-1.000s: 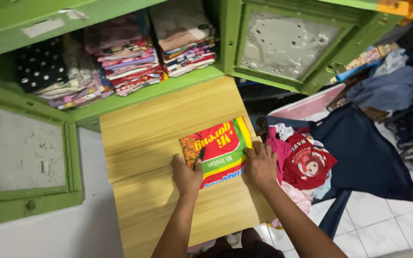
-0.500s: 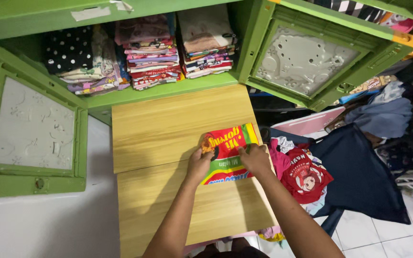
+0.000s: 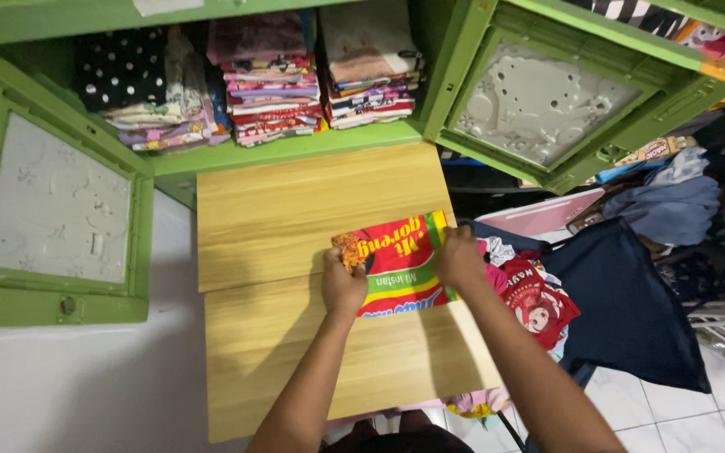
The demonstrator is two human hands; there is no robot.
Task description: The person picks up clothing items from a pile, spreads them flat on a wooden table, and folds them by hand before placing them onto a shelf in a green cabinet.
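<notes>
Head view, the cloth: a folded red, yellow and green printed cloth [image 3: 398,262] lies flat on the upper right part of the wooden board [image 3: 295,218], its right edge at the board's edge (flat seems the point, so it keeps its folded shape).
Head view, left hand: the left hand [image 3: 342,285] is curled over the cloth's lower left corner, fingers pinching or pressing it to the wood; which of the two I cannot tell from here.
Head view, right hand: the right hand [image 3: 460,258] closes on the cloth's right edge, holding that side square against the other.
Head view, board: two pale wooden panels laid end to end, serving as a firm surface in front of the cabinet.
Head view, cabinet: a green cabinet [image 3: 287,151] stands with both doors swung wide, so the shelf is within reach; stacks of folded clothes [image 3: 279,92] sit side by side on it.
Head view, right of the board: a loose heap, a dark blue garment [image 3: 631,302] and a red printed shirt [image 3: 534,302], lies unfolded just beside the right hand.
</notes>
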